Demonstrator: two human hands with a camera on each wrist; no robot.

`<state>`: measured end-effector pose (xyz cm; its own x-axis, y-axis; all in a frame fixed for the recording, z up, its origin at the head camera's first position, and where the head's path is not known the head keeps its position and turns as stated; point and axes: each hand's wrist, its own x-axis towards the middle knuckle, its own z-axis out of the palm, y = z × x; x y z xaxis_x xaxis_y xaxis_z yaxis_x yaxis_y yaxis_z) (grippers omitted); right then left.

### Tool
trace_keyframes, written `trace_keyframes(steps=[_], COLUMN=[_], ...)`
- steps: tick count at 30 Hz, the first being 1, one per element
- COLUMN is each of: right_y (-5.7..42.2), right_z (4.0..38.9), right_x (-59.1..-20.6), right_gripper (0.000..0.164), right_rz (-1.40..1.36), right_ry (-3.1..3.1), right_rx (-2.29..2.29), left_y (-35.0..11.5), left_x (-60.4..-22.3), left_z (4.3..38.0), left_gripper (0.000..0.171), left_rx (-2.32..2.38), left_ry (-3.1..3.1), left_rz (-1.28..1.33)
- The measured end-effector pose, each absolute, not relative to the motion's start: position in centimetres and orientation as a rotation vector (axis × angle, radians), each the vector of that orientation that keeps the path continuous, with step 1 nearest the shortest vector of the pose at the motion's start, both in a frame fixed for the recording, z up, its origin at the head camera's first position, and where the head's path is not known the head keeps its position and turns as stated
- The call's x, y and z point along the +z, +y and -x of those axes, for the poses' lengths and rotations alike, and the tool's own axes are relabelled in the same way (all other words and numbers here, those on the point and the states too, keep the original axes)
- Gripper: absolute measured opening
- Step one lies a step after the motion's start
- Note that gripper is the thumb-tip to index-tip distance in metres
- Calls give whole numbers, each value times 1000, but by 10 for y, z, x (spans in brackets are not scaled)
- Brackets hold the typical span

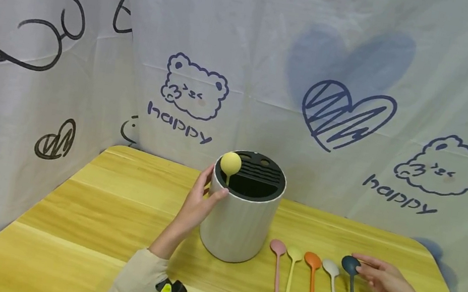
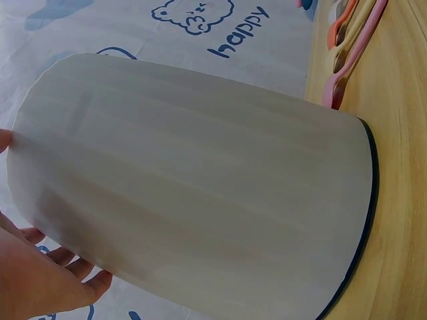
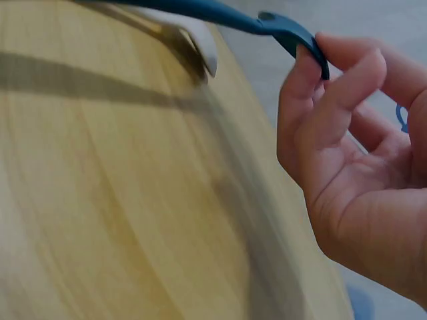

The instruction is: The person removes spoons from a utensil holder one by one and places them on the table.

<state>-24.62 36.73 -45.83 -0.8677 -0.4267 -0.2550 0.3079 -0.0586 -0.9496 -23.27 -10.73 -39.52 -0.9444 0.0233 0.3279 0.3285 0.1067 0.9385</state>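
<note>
A white round utensil holder with a black slotted top stands upright on the table. My left hand grips its left side near the rim, thumb in front and fingers farther round; the left wrist view shows fingertips against its wall. A pale yellow spoon stands in the holder, bowl up, its lower part hidden. At the right, my right hand pinches the bowl of a dark blue spoon between thumb and fingers. In the right wrist view that blue spoon appears raised off the wood at its bowl end.
Left of the blue spoon lie a white spoon, an orange spoon, a yellow spoon and a pink spoon, side by side, bowls away from me. Behind the wooden table hangs a printed white cloth.
</note>
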Motion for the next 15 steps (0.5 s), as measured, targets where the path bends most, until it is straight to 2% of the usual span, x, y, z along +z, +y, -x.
trace_keyframes(steps=[5, 15], right_y=[372, 374], right_z=[249, 245], right_x=[-464, -466], right_gripper=[38, 24], right_rz=[181, -39], right_ry=[1674, 1822], right_rx=[-1955, -1890], left_y=[-107, -107], left_x=[-395, -396], left_z=[233, 233], left_gripper=[77, 76], left_rx=[-1932, -1930], left_ry=[-2154, -2157], left_rz=[345, 352])
